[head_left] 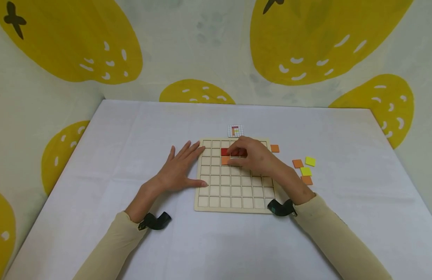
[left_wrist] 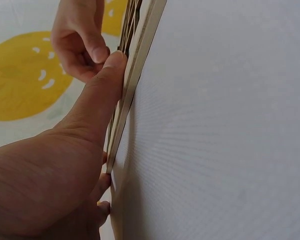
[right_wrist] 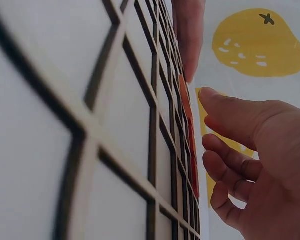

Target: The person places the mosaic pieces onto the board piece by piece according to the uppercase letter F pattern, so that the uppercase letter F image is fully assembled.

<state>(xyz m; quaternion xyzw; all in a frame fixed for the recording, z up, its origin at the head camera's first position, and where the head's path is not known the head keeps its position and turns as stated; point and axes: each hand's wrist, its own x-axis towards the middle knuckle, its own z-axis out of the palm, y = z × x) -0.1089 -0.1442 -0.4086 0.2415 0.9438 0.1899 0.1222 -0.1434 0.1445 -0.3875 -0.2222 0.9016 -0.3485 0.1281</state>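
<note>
A square wooden grid board (head_left: pixel 225 190) lies on the white table. Red tiles (head_left: pixel 224 151) sit in its second row from the back, partly hidden by my right hand (head_left: pixel 256 156). Just in front of the leftmost red one, an orange tile (head_left: pixel 225 160) fills a cell. My right hand hovers over these tiles, fingers loosely bent; in the right wrist view its thumb and fingers (right_wrist: pixel 230 107) stand apart with nothing between them. With fingers spread, my left hand (head_left: pixel 177 169) rests along the board's left edge, its thumb (left_wrist: pixel 102 82) touching the rim.
Behind the board lies a small pattern card (head_left: pixel 235 131). One orange tile (head_left: pixel 274 148) is beside the board's back right corner. Farther right are loose orange tiles (head_left: pixel 297 163) and yellow tiles (head_left: pixel 310 161). A patterned cloth wall (head_left: pixel 202 50) rises behind the table.
</note>
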